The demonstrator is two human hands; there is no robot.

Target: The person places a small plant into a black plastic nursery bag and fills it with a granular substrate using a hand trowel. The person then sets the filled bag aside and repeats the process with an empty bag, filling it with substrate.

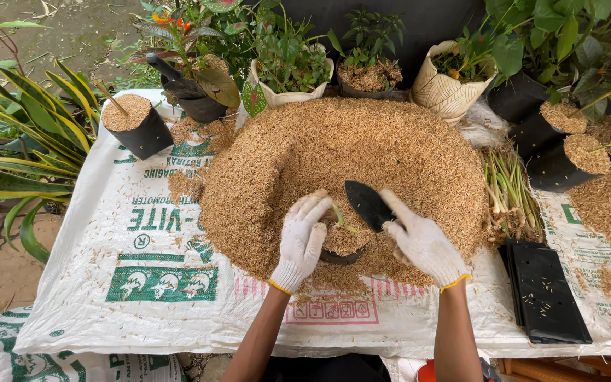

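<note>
1. Left hand (pixel 300 240), in a white knitted glove with a yellow cuff edge, curls around the near-left side of a small black plastic nursery bag (pixel 341 244), holding it upright
2. Right hand (pixel 422 240), gloved the same way, is closed on the handle of a black hand trowel (pixel 366 204), whose blade points up and left, just above the bag's mouth
3. That bag sits at the near edge of a big round heap of tan rice husk (pixel 348 163), is filled with husk to the brim, and has a thin green shoot standing in it
4. Under the heap lies a spread of white woven plastic sacks with green print (pixel 143 269), covering the work surface
5. To the right of the hands a flat stack of empty black plastic bags (pixel 542 290) lies on the sack, and beyond it a bundle of pale green cut stalks (pixel 507 187) rests beside the heap
6. Filled black bags (pixel 567 152) stand at the far right, and one more filled black bag (pixel 138 124) stands at the far left
7. Along the far edge are potted plants, among them a cream ribbed pot (pixel 447 88), with striped long-leaved plants (pixel 30 141) on the left
</note>
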